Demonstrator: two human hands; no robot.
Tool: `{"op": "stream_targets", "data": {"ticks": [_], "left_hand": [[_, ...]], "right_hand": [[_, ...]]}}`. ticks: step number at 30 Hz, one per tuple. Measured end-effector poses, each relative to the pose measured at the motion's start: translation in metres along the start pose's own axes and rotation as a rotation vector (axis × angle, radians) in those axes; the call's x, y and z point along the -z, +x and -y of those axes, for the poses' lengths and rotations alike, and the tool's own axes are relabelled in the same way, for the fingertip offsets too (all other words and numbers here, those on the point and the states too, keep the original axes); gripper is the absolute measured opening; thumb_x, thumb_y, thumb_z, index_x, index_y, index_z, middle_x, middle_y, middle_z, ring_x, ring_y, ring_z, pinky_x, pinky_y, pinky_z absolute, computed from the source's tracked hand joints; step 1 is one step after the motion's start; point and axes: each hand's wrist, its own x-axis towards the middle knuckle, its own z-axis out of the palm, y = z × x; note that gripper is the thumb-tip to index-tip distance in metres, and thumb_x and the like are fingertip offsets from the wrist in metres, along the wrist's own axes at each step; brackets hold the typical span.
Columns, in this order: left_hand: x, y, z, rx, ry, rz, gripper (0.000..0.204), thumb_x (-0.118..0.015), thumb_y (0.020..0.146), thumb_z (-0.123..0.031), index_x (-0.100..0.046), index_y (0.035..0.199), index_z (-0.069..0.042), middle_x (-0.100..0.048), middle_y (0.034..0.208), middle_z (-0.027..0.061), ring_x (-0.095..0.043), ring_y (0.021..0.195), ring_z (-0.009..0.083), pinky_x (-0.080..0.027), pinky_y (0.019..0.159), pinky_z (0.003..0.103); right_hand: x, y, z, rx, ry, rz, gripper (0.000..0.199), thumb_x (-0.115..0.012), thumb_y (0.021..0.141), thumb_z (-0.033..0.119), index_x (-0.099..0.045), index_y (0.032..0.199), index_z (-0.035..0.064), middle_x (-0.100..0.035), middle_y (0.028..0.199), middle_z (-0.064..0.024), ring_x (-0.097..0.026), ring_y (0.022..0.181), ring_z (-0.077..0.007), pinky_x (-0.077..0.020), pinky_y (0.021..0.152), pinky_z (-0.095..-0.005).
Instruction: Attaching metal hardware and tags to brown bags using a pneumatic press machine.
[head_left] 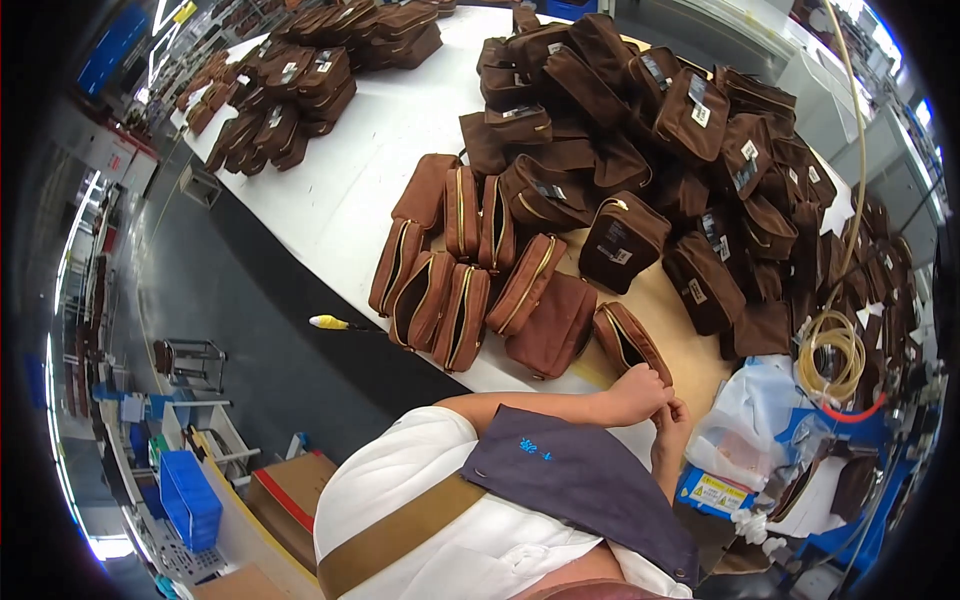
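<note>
My left hand [640, 394] is closed at the near end of a reddish-brown zip pouch [632, 345], whose gold zipper gapes open. Against it, my right hand [672, 418] has its fingers pinched together. The two hands meet at the fingertips; whatever is between them is too small to make out. Just left of that pouch lies another reddish-brown pouch [552, 328] on its broad side. Farther left stand several more pouches [462, 318] in rows, some with their zippers open.
Dark brown tagged pouches [600, 150] lie heaped across the far right of the white table [330, 190]. More stacks [300, 90] stand at its far left. A yellow-tipped tool [330, 322] juts past the left edge. To the right are a clear plastic bag [740, 420] and coiled tubing [830, 355].
</note>
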Motion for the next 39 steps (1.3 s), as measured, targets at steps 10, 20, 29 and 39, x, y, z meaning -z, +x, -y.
{"op": "stream_targets", "data": {"ticks": [10,20,29,39], "left_hand": [[-0.002,0.006,-0.001,0.046,-0.033,0.005,0.006,-0.061,0.071,-0.015,-0.062,0.066,-0.010,-0.064,0.064,0.0065,-0.062,0.065,0.0223,-0.042,0.063,0.036],[0.007,0.001,-0.004,0.037,0.011,0.030,0.008,-0.061,0.073,-0.015,-0.065,0.069,-0.010,-0.063,0.062,0.0077,-0.064,0.066,0.0252,-0.044,0.063,0.038],[0.007,-0.011,-0.009,0.058,0.014,0.027,0.008,-0.062,0.070,-0.015,-0.065,0.064,-0.011,-0.064,0.062,0.0093,-0.065,0.064,0.0265,-0.046,0.062,0.040],[0.022,0.001,-0.005,0.002,-0.014,0.152,0.007,-0.061,0.073,-0.013,-0.064,0.070,-0.008,-0.062,0.061,0.0116,-0.064,0.063,0.0294,-0.045,0.061,0.041]], "right_hand": [[0.001,-0.009,0.020,0.049,-0.124,-0.089,0.011,-0.065,0.090,0.009,-0.061,0.097,0.0007,-0.063,0.086,-0.0038,-0.057,0.073,-0.0102,-0.0495,0.068,-0.0231],[-0.006,-0.008,0.016,0.132,-0.071,0.009,0.012,-0.065,0.089,0.008,-0.058,0.096,0.0016,-0.061,0.080,-0.0024,-0.056,0.069,-0.0087,-0.0483,0.064,-0.0223],[-0.009,-0.016,0.012,0.158,-0.169,-0.021,0.019,-0.066,0.089,0.008,-0.053,0.102,0.0024,-0.060,0.079,-0.0014,-0.056,0.067,-0.0084,-0.0488,0.064,-0.0226],[-0.020,-0.019,0.022,0.156,0.037,0.000,0.025,-0.064,0.088,0.002,-0.047,0.106,0.0018,-0.058,0.074,-0.0015,-0.054,0.065,-0.0087,-0.0454,0.062,-0.0219]]}}
